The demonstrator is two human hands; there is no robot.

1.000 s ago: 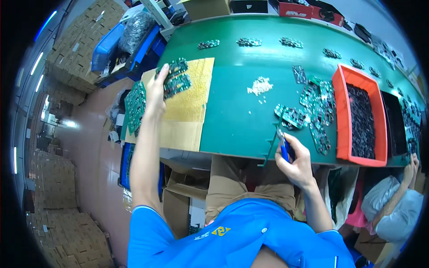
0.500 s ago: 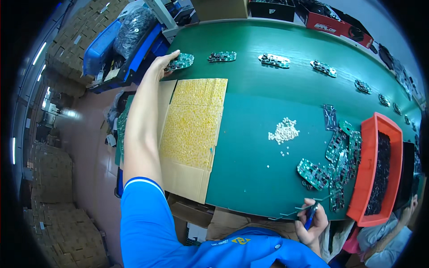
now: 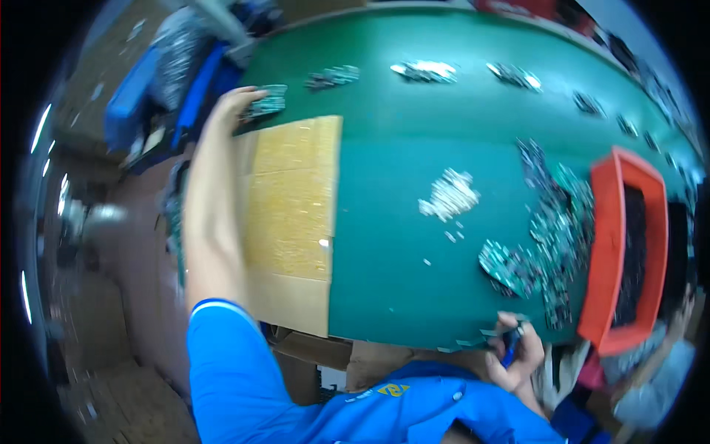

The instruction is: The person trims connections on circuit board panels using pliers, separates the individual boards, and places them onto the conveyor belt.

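Observation:
At the far left of the table, my left hand is closed on the edge of a green circuit board, thumb on top and the other fingers mostly hidden. Whether one board or a small stack is in it, the blur hides. My right hand, by the front edge, grips a slim blue-handled tool whose tip I cannot make out. Thin green strips lie along the edge beside it. Farther right rests a loose heap of circuit boards.
Yellow-coated cardboard lies on the green table below my left arm. Small white pieces form a pile mid-table. A row of board groups runs along the back. A red bin holds dark parts; another person's arm shows beyond.
The whole view has shifted and blurred, with the table now farther left and higher in the picture. My left hand and its board have come slightly nearer the cardboard. My right hand keeps its tool.

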